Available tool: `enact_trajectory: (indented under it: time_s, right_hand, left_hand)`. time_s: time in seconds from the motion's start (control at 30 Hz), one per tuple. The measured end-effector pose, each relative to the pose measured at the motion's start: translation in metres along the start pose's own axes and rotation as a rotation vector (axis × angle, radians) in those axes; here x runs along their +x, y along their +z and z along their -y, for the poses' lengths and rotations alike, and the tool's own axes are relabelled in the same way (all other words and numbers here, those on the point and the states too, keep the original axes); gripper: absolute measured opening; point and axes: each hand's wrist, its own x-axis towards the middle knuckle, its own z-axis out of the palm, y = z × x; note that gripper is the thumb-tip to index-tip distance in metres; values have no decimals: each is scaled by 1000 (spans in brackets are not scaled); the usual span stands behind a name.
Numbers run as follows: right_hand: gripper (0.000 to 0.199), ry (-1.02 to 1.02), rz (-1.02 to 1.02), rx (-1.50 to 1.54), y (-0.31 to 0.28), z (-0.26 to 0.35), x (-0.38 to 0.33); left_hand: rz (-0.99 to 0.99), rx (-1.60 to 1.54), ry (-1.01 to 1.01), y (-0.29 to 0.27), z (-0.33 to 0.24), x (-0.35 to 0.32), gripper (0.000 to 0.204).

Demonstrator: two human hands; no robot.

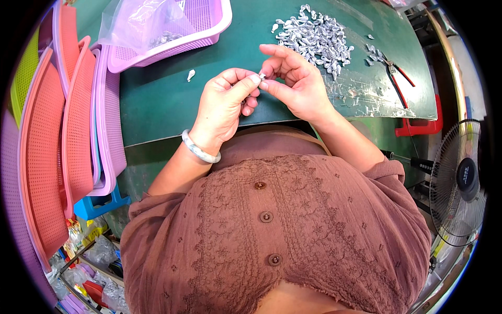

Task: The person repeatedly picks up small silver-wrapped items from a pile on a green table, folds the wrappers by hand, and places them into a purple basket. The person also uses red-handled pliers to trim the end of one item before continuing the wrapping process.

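We judged the small silvery piece (262, 77) to be very light and, from the sheen of others like it, probably stiff and smooth, so it might have slipped from a loose pinch; whether it was fragile we could not tell. We thought it best held by its broader end, lightly, between thumb and forefinger. It sat at the meeting fingertips of both hands, over the green table (157, 110). The left hand (222, 97) was nearly closed, thumb and forefinger pinched on the piece, the other fingers curled around something greyish that we could not make out. The right hand (298, 78) was half open, its thumb and forefinger up against the piece, the rest loosely bent; we could not tell how firmly it gripped. Fingers covered most of the piece, leaving us only a pale grey glint. We saw similar shapes in the silvery heap (316, 42) beyond the right hand, and a loose piece (191, 75) left of the left hand: shiny, grey, rounded at one end and narrower at the other
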Motion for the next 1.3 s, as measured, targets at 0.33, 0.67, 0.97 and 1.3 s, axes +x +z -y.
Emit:
enact_trajectory:
  time_s: [0.33, 0.67, 0.97, 1.3]
  right_hand:
    - [45, 68, -26, 67, 1, 2, 0]
    - [48, 6, -36, -7, 1, 0, 0]
    - [50, -218, -45, -395, 2, 5, 0]
    - [53, -46, 2, -232, -3, 10, -6]
  left_hand:
    - [3, 14, 0, -1, 0, 0, 8]
    - [-2, -12, -17, 0, -1, -2, 11]
    - [8, 76, 17, 1, 2, 0, 11]
    - [13, 31, 23, -1, 4, -1, 10]
